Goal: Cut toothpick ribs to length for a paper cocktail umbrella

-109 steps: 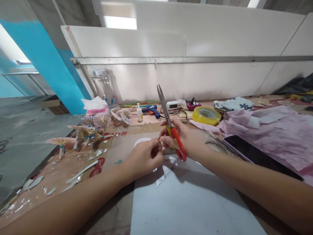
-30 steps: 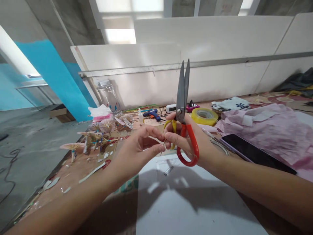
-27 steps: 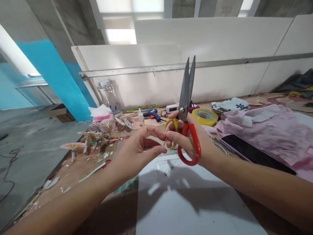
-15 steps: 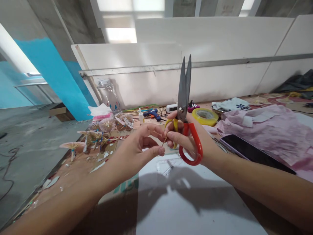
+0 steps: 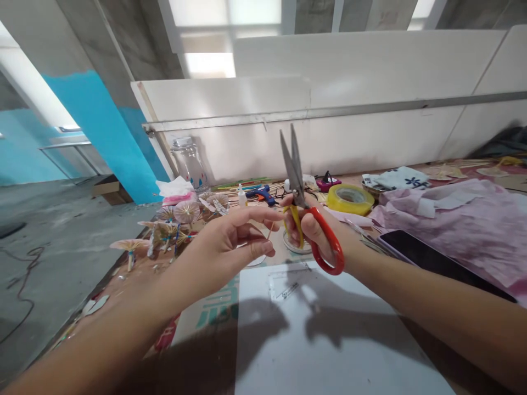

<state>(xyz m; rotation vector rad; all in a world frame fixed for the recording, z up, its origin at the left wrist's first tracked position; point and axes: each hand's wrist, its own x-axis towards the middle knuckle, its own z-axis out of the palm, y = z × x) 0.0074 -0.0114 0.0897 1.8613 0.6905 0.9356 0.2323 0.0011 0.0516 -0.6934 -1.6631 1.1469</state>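
Observation:
My right hand (image 5: 317,230) grips scissors (image 5: 307,208) with one red and one yellow handle, blades pointing up and nearly closed. My left hand (image 5: 224,249) is raised beside it, thumb and fingers pinched on a thin wooden stick (image 5: 269,230). The stick's tip lies just left of the scissor handles. Both hands hover above a white sheet (image 5: 329,340) on the table. A small clear plastic wrapper (image 5: 286,285) lies on that sheet below the hands.
Several small paper umbrellas (image 5: 173,219) stand at the left. Behind are a glass jar (image 5: 189,162), glue bottle (image 5: 242,195), blue glue gun (image 5: 259,193) and yellow tape roll (image 5: 349,198). Pink cloth (image 5: 461,219) and a dark phone (image 5: 436,260) lie at right. A white partition (image 5: 329,126) backs the table.
The scissors have tilted left and dropped lower. My hands have moved slightly apart, the left one keeping the stick. The view has shifted a little to the left.

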